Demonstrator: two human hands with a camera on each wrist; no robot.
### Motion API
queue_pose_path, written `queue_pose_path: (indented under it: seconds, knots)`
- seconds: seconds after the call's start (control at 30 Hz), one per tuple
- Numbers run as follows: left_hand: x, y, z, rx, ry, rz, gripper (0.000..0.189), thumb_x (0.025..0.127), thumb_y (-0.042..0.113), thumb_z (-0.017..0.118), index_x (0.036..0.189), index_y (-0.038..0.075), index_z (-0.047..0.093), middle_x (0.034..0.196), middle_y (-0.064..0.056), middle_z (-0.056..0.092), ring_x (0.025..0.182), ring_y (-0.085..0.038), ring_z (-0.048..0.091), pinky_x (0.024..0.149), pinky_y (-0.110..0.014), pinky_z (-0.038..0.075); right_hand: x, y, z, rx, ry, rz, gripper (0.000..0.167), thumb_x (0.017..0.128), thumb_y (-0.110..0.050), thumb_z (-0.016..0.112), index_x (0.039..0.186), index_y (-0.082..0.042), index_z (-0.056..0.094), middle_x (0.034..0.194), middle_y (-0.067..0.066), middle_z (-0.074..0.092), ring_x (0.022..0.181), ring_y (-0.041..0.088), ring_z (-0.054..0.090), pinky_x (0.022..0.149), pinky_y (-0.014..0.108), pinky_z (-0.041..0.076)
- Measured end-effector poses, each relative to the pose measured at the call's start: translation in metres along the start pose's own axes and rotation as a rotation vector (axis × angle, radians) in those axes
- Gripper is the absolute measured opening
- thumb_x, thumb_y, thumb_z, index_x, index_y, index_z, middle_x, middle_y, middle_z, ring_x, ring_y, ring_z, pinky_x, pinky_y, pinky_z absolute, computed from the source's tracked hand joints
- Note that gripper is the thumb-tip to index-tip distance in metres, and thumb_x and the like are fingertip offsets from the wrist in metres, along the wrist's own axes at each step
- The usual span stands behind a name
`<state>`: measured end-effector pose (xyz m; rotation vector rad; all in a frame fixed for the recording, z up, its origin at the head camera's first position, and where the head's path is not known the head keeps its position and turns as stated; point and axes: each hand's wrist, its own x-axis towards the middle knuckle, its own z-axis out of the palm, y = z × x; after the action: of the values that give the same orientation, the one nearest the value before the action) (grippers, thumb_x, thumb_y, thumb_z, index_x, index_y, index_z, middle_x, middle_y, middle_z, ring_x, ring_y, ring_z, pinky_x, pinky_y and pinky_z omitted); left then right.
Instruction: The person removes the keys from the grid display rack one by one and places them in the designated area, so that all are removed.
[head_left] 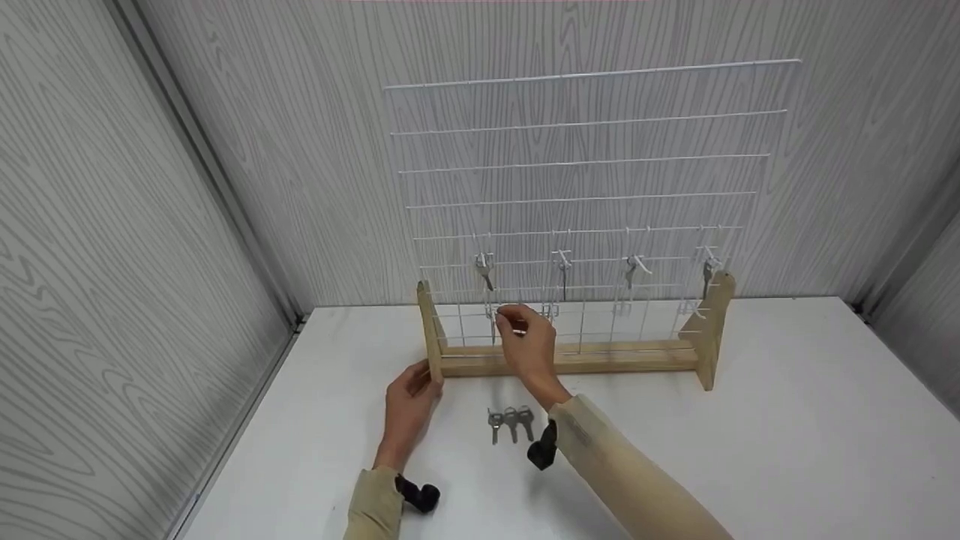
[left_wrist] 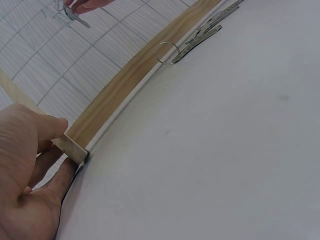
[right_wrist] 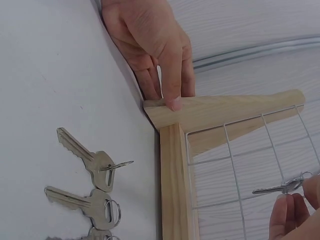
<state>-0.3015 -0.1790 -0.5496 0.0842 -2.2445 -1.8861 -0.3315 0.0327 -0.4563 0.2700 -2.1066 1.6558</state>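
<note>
My right hand (head_left: 529,345) is up at the lower left of a white wire grid (head_left: 581,322), pinching a silver key (right_wrist: 270,190) by its bow and ring end. That key overlaps the grid wires, close to a lower hook, and its blade points down in the head view. With thumb and fingers, my left hand (head_left: 409,405) grips the front lower corner of the wooden stand's left end piece (right_wrist: 225,112). Three more silver keys (head_left: 511,425), fitted with split rings, lie on the white table in front of the stand.
Several keys (head_left: 485,271) hang from white hooks along the grid's upper hook row. More hooks (head_left: 690,307) sit on a lower row. A wooden crossbar (head_left: 626,361) joins the two end pieces. Grey wood-patterned panels (head_left: 345,150) stand behind and at the sides.
</note>
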Motion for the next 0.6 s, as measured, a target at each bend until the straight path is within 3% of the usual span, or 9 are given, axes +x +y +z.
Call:
queue_pose_path:
  seconds: [0.6]
  knots:
    - [-0.0003,-0.0003,0.0001,-0.002,-0.001,0.010,0.045,0.103,0.007,0.067,0.147,0.005,0.062,0.148,-0.019,0.064,0.138,-0.035,0.062,0.109,-0.038,0.059,-0.0001,-0.0010,-0.0018,-0.024,-0.013,-0.032,0.013,0.104,-0.009,0.068,0.108,0.000,0.078,0.099,0.012,0.077,0.095,0.028,0.075,0.085,0.043,0.066]
